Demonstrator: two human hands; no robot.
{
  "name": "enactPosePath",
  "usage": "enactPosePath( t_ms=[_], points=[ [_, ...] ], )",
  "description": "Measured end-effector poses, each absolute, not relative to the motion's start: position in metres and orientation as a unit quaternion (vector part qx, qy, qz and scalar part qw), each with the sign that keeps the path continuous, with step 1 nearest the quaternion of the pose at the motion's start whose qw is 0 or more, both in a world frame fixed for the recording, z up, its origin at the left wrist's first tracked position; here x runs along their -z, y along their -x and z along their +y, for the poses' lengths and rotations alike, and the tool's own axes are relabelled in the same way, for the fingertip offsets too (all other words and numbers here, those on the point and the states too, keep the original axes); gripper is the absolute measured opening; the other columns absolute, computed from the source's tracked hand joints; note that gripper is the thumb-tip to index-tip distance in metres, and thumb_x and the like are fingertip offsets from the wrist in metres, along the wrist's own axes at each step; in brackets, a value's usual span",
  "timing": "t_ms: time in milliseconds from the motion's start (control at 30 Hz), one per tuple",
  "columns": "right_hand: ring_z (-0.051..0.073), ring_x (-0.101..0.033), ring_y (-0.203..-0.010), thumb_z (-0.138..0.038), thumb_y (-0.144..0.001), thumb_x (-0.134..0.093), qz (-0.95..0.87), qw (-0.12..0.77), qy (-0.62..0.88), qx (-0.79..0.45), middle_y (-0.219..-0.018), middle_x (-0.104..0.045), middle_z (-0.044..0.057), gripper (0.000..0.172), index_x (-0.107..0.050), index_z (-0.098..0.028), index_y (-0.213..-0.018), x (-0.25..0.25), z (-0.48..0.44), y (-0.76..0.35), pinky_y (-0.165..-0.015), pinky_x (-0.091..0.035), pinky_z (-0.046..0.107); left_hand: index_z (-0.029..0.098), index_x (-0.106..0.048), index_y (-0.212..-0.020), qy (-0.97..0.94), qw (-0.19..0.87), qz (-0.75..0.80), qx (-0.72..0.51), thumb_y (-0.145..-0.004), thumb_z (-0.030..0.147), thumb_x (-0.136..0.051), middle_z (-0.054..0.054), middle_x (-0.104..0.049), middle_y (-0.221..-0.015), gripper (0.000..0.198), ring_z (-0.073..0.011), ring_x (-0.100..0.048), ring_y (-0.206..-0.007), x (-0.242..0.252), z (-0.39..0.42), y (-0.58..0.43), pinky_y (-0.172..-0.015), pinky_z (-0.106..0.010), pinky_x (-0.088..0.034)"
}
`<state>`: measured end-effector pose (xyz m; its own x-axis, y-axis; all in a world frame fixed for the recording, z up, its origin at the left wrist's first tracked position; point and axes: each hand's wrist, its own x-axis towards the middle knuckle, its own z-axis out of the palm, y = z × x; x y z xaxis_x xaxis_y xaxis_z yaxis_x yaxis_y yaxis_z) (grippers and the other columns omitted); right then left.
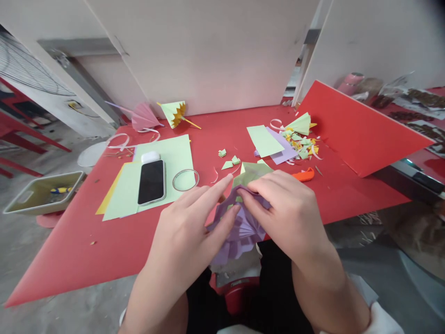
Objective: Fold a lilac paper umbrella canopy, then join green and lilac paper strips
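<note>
A pleated purple paper piece (pixel 239 232) sits at the near edge of the red table (pixel 104 250), held between both my hands. My left hand (pixel 194 222) pinches its left side with fingers drawn together. My right hand (pixel 288 208) grips its top edge, fingers curled over the folds. A folded green paper (pixel 252 172) lies just behind the purple piece, partly hidden by my fingers. An orange cutter (pixel 304 175) rests beside my right hand.
A phone (pixel 151 182) lies on green sheets (pixel 174 160) with a metal ring (pixel 185 179) beside it. Pink (pixel 143 118) and green (pixel 174 112) paper fans sit at the back. Paper scraps (pixel 299 141) and sheets lie by a tilted red board (pixel 354 125). A tray (pixel 41 191) stands at left.
</note>
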<state>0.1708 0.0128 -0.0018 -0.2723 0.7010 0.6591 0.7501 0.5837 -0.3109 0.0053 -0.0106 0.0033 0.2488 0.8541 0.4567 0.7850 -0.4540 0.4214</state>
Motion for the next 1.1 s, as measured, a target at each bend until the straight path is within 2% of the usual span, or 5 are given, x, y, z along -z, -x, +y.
enactPosePath(
  t_ms=[200,333,700,900,1100],
  points=[
    [0.013,-0.051,-0.062,-0.022,-0.086,-0.052,-0.800,0.399,0.446,0.034,-0.061,-0.059,0.003,0.023,-0.058,-0.016,-0.065,0.0024,0.0115,-0.1684,-0.062,-0.041,0.027,0.023,-0.061,-0.106,-0.791,0.081,0.529,-0.297,-0.088,0.027,-0.050,-0.002,-0.065,-0.089,0.021,-0.0139,-0.059,-0.077,-0.0080,-0.0113,-0.0067,-0.064,-0.025,-0.047],
    [0.013,-0.051,-0.061,-0.024,-0.086,-0.052,-0.794,0.404,0.452,0.039,-0.061,-0.059,0.002,0.023,-0.058,-0.016,-0.065,0.0027,0.0110,-0.1681,-0.061,-0.040,0.027,0.024,-0.061,-0.107,-0.788,0.091,0.518,-0.321,-0.089,0.023,-0.048,-0.002,-0.064,-0.094,0.022,-0.0134,-0.059,-0.081,-0.0074,-0.0112,-0.0066,-0.068,-0.025,-0.047],
    [0.012,-0.047,-0.058,-0.026,-0.086,-0.052,-0.786,0.412,0.458,0.049,-0.057,-0.056,0.001,0.025,-0.057,-0.018,-0.063,0.0019,0.0112,-0.1668,-0.059,-0.038,0.027,0.022,-0.063,-0.100,-0.790,0.094,0.517,-0.316,-0.088,0.021,-0.048,-0.001,-0.062,-0.081,0.019,-0.0130,-0.056,-0.072,-0.0078,-0.0111,-0.0071,-0.061,-0.025,-0.043],
    [0.013,-0.053,-0.065,-0.022,-0.086,-0.052,-0.797,0.418,0.436,0.010,-0.067,-0.062,0.003,0.019,-0.059,-0.017,-0.068,-0.0011,0.0107,-0.1725,-0.063,-0.041,0.027,0.023,-0.062,-0.105,-0.779,0.101,0.523,-0.332,-0.087,0.019,-0.050,-0.001,-0.063,-0.086,0.022,-0.0120,-0.058,-0.075,-0.0077,-0.0105,-0.0054,-0.064,-0.024,-0.045],
    [0.014,-0.054,-0.066,-0.019,-0.084,-0.054,-0.803,0.417,0.426,0.024,-0.068,-0.063,0.004,0.017,-0.060,-0.016,-0.069,0.0000,0.0091,-0.1731,-0.063,-0.042,0.028,0.021,-0.064,-0.098,-0.770,0.083,0.517,-0.364,-0.085,0.019,-0.051,-0.002,-0.066,-0.090,0.018,-0.0138,-0.061,-0.081,-0.0049,-0.0060,-0.0065,-0.069,-0.025,-0.047]
  ],
)
